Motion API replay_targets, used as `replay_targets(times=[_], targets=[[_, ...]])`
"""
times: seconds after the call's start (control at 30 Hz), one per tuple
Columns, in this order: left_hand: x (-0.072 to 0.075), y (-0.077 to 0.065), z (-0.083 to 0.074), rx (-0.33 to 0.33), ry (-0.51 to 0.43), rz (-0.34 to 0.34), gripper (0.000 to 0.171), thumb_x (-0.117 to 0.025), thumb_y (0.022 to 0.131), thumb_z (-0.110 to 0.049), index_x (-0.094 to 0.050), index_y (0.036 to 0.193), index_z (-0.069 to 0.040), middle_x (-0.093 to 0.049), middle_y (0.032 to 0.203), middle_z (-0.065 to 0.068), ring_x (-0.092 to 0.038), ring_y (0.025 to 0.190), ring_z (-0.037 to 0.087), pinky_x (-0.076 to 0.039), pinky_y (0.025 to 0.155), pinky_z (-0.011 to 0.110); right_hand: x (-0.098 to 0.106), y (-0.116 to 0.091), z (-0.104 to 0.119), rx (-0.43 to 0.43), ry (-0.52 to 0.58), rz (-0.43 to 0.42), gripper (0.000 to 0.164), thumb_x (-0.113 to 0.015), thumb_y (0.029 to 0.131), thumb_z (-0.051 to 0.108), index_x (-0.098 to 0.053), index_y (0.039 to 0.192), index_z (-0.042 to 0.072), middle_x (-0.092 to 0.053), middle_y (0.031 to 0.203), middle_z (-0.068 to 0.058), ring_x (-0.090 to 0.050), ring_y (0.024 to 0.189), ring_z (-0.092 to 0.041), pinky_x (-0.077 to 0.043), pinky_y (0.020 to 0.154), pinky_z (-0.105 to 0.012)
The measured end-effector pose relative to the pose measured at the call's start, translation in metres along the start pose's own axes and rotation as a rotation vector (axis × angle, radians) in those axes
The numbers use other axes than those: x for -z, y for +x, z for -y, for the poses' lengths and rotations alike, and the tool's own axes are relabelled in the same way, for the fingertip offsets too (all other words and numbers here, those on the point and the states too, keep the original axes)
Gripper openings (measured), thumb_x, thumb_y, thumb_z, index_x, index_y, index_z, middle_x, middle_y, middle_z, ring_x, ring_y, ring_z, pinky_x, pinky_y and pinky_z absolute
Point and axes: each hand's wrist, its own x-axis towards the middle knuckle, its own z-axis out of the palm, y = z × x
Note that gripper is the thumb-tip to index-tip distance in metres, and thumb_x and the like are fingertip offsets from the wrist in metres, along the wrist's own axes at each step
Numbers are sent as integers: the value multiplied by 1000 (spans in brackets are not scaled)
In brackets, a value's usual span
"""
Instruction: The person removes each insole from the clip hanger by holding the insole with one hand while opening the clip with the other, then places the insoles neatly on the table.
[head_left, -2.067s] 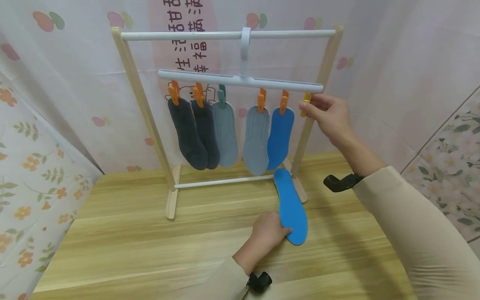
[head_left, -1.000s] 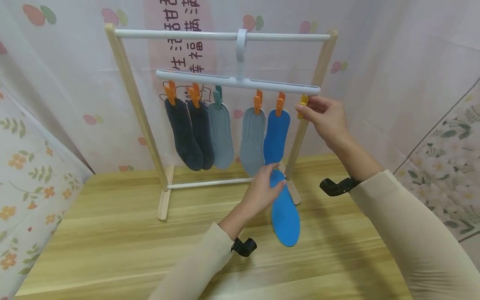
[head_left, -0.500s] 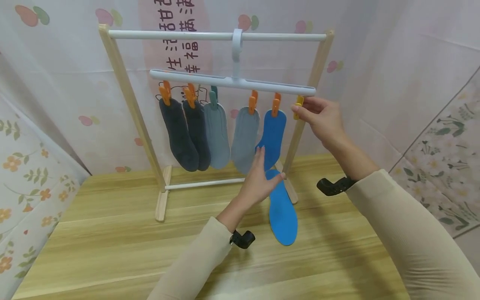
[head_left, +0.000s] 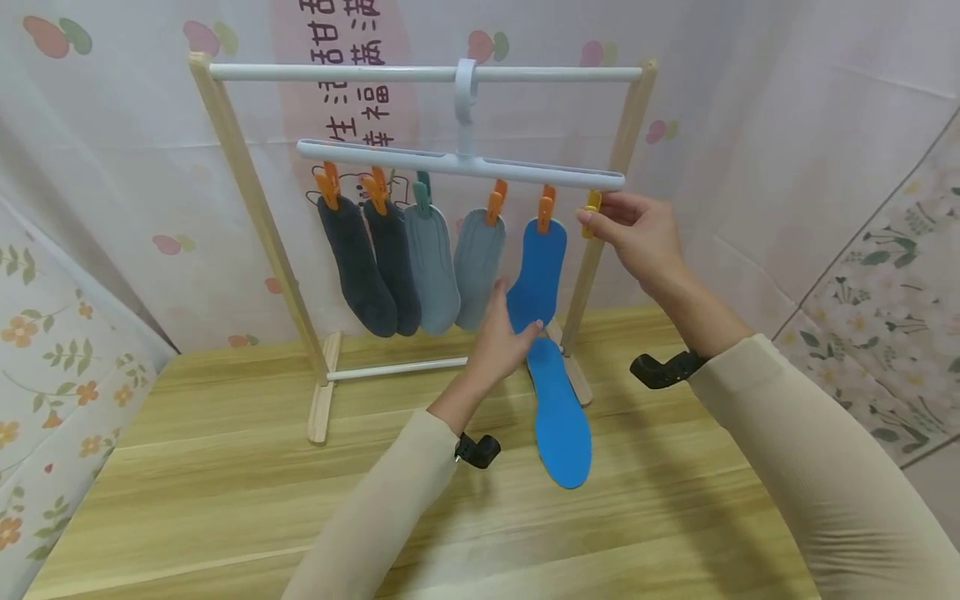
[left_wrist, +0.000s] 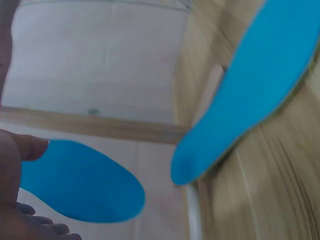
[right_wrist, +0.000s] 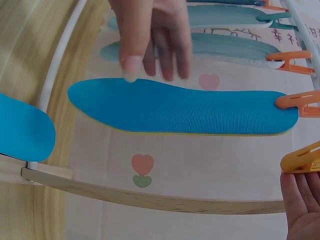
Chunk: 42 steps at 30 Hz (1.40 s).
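Observation:
In the head view my left hand point(head_left: 497, 337) is raised at the lower edge of a hanging blue insole point(head_left: 542, 271), fingers extended and thumb apart. In the left wrist view the thumb point(left_wrist: 35, 147) overlaps that insole's edge; whether it presses there I cannot tell. My right hand point(head_left: 645, 237) pinches a yellow clothespin point(head_left: 591, 215) below the hanger's right end. An orange clothespin point(head_left: 546, 208) holds the hanging blue insole. A second blue insole point(head_left: 561, 417) lies on the table, its narrow end near the rack's lower rail. Just left hangs a grey insole point(head_left: 478, 258).
A white hanger point(head_left: 457, 164) hangs from a wooden rack's top rail point(head_left: 337, 73). Another grey insole point(head_left: 432, 271) and two dark insoles, one dark insole point(head_left: 356, 267) outermost, hang from it by clothespins. The rack stands on a wooden table point(head_left: 247, 483) before printed curtains.
My left hand has let go of the blue insole on the table and risen to the hanging ones. The nearer grey insole has swung left. My right hand still pinches the yellow clothespin.

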Motion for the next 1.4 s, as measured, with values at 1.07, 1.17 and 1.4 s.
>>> replay_targets(times=[1.07,1.17,1.4], targets=[[8,8,28,-93,-101,-131,32,-69,98,-19,-68,126,-6,-70,116,14,-68,105,28,-58,91,35,-8,-1,0,-5,-24,15,50,-72,94,38,-66,134,10,-74,116,-4,-70,98,-3,-57,95,-26],[7,5,27,-95,-101,-135,30,-70,96,-18,-69,123,-6,-71,113,14,-68,102,28,-58,88,33,-8,-2,0,-9,-26,13,50,-72,94,38,-65,135,10,-74,118,-7,-69,98,-3,-57,96,-28],[6,4,23,-106,-112,-107,30,-70,97,-18,-69,125,-6,-71,115,13,-68,104,27,-58,88,31,-4,-6,3,-25,-50,-22,55,-72,94,39,-62,139,8,-70,130,-14,-69,112,-13,-53,106,-36]])
